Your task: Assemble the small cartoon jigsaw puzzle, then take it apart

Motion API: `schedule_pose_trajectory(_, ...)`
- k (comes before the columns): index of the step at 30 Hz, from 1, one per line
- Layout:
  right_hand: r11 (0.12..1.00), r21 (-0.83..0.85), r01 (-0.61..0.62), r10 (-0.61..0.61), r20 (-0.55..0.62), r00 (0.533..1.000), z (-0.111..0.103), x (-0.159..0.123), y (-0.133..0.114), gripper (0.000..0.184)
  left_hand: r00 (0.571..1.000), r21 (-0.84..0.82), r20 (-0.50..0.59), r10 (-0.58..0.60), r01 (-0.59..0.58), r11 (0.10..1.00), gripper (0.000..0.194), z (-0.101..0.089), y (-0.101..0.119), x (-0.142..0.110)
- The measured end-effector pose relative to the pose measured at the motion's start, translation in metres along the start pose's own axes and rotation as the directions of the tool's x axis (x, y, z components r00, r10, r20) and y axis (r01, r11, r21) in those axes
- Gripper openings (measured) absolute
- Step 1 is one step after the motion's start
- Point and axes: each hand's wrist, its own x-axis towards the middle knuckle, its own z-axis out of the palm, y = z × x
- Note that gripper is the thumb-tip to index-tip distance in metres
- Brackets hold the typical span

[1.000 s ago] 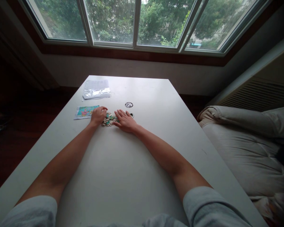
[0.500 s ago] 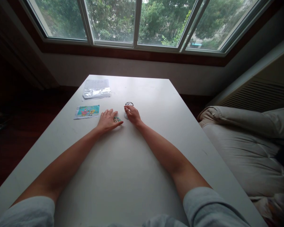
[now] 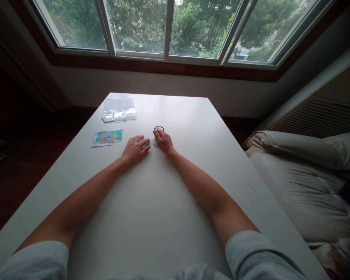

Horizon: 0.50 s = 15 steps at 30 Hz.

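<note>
My left hand [image 3: 135,149] rests low on the white table [image 3: 151,217], its fingers and thumb drawn in around a small piece with a multicoloured speckled pattern [image 3: 146,144]. Most of that piece is hidden under the fingers. Just to the right, my right hand [image 3: 164,141] is closed on a small clear object with a dark round rim [image 3: 159,127]. Its rim shows beyond the fingertips and a clear round part shows below them, while the fingers cover its middle. A small gap separates the two hands.
Left of my left hand lies a colourful cartoon picture card [image 3: 108,137]. Behind it, near the table's far left corner, is a clear plastic packet [image 3: 119,110] over paper. A beige padded seat [image 3: 291,182] stands along the right side, and a window [image 3: 163,29] is ahead.
My left thumb and fingers have drawn in over the speckled piece, covering more of it, and the piece has shifted slightly right and away from me. My right hand has hardly moved.
</note>
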Motion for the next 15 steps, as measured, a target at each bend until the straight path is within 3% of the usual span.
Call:
schedule_pose_trajectory(4,0.999,0.036,-0.019,0.02,-0.018,1.0,-0.002,0.0,-0.002,0.033,1.0,0.008,0.022,0.014,-0.015,1.0,0.056,0.002,0.001,0.0)
schedule_pose_trajectory(15,0.993,0.105,-0.057,0.062,-0.046,0.997,-0.001,0.001,0.001,0.035,1.0,-0.02,0.009,-0.006,0.007,1.0,0.044,0.011,-0.004,0.013)
